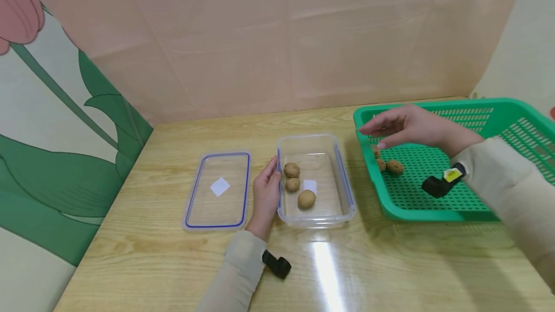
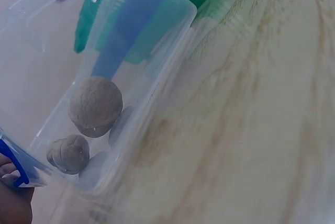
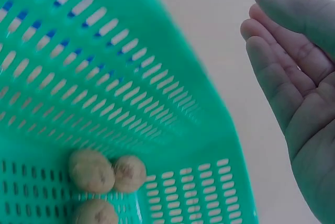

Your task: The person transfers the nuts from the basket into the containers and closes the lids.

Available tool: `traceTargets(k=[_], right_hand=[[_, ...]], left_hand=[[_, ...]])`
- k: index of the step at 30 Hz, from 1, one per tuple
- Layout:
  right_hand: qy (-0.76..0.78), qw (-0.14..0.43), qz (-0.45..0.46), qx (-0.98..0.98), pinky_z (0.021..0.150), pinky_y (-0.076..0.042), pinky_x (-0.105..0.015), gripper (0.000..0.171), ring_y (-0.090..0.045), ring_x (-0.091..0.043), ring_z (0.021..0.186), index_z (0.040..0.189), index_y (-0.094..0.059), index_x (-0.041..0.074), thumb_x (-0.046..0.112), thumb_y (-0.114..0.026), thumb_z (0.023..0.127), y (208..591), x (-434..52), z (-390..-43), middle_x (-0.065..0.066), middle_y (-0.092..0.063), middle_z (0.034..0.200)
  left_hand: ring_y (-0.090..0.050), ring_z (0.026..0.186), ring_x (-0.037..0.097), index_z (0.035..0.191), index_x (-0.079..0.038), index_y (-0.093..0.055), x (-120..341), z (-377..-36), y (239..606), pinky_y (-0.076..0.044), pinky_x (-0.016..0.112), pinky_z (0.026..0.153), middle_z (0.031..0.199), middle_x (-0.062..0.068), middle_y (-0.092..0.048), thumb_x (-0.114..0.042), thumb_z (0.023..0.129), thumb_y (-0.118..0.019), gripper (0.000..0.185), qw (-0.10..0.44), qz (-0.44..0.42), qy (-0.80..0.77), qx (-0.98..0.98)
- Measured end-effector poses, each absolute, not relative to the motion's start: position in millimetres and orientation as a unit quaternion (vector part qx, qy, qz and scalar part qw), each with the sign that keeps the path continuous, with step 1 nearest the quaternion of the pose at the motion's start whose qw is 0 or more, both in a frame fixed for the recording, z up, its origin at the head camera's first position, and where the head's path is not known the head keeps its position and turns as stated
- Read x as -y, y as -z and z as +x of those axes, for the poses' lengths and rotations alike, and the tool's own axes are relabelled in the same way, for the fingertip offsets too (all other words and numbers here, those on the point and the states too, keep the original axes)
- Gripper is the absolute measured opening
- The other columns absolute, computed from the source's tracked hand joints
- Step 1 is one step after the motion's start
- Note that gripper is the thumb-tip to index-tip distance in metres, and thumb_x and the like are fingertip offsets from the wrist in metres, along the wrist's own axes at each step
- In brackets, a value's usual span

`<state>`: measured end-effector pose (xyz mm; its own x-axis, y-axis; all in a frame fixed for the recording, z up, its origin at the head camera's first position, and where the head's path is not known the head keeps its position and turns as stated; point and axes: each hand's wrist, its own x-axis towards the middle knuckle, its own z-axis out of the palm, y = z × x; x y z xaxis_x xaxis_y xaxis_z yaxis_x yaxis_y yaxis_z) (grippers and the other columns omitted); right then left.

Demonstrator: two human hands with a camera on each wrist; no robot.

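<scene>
A clear plastic food container [image 1: 322, 167] holds three walnuts [image 1: 306, 199] along its left and front. My left hand [image 1: 266, 191] rests against the container's left wall, its fingers extended along the side. At the lower left of the left wrist view, only a little of that hand shows. My right hand [image 1: 412, 126] hovers over the left rim of a green plastic basket [image 1: 438, 215]. Its fingers are loosely bent, with nothing between them in the right wrist view. Below it, three walnuts [image 3: 91, 170] lie in a corner of the basket.
A clear lid [image 1: 234, 211] with a blue seal lies flat on the wooden table [image 1: 143, 235], left of the container. The lid bears a white square label [image 1: 219, 187]. Behind the table rises a wall with a pink covering [image 1: 260, 37].
</scene>
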<state>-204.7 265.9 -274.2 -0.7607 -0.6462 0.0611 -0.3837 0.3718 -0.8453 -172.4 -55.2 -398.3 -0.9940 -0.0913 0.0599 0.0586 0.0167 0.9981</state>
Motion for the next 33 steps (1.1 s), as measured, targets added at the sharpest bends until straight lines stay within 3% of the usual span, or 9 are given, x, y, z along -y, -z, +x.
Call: traceTargets(k=[11, 17, 23, 27, 33], right_hand=[[0.434, 0.161, -0.273, -0.843, 0.083, -0.052, -0.017, 0.041, -0.058, 0.002, 0.105, 0.118, -0.054, -0.008, 0.001, -0.067, 0.081, 289.3, -292.0, -202.8, 0.015, -0.064, 0.112], [0.418, 0.165, -0.252, -0.857, 0.079, -0.054, -0.019, 0.037, -0.059, 0.003, 0.102, 0.116, -0.057, -0.005, 0.004, -0.067, 0.081, 297.0, -304.9, -204.6, 0.018, -0.064, 0.109], [0.406, 0.165, -0.246, -0.865, 0.081, -0.051, -0.014, 0.037, -0.058, 0.004, 0.101, 0.116, -0.057, -0.006, 0.003, -0.067, 0.081, 306.3, -313.8, -208.5, 0.020, -0.063, 0.108], [0.391, 0.167, -0.221, -0.878, 0.081, -0.049, -0.013, 0.039, -0.058, 0.002, 0.100, 0.115, -0.059, -0.005, 0.005, -0.070, 0.079, 314.2, -315.4, -211.3, 0.014, -0.065, 0.108], [0.369, 0.193, -0.193, -0.889, 0.083, -0.049, -0.015, 0.046, -0.057, 0.003, 0.099, 0.114, -0.059, -0.005, 0.012, -0.074, 0.075, 324.1, -315.6, -214.4, -0.013, -0.063, 0.115]], left_hand=[[-0.042, 0.129, 0.019, 0.132, -0.007, -0.050, 55.8, -172.1, 399.6, -0.034, 0.032, 0.109, 0.137, 0.004, -0.049, -0.006, 0.092, -0.047, 0.040, 0.056, 0.015, 0.702, 0.710], [-0.041, 0.130, 0.019, 0.133, -0.007, -0.049, 56.9, -171.7, 398.6, -0.033, 0.033, 0.109, 0.138, 0.004, -0.048, -0.006, 0.092, -0.046, 0.040, 0.050, 0.014, 0.703, 0.710], [-0.041, 0.130, 0.018, 0.132, -0.008, -0.050, 57.2, -171.7, 398.8, -0.033, 0.032, 0.109, 0.137, 0.003, -0.048, -0.006, 0.092, -0.047, 0.040, 0.052, 0.013, 0.703, 0.709], [-0.041, 0.130, 0.019, 0.132, -0.007, -0.049, 57.6, -172.3, 399.4, -0.033, 0.033, 0.109, 0.137, 0.004, -0.048, -0.006, 0.092, -0.046, 0.040, 0.055, 0.009, 0.702, 0.710], [-0.042, 0.129, 0.021, 0.132, -0.006, -0.050, 57.4, -172.1, 399.2, -0.034, 0.032, 0.109, 0.137, 0.006, -0.049, -0.004, 0.092, -0.046, 0.040, 0.060, 0.006, 0.703, 0.709]])
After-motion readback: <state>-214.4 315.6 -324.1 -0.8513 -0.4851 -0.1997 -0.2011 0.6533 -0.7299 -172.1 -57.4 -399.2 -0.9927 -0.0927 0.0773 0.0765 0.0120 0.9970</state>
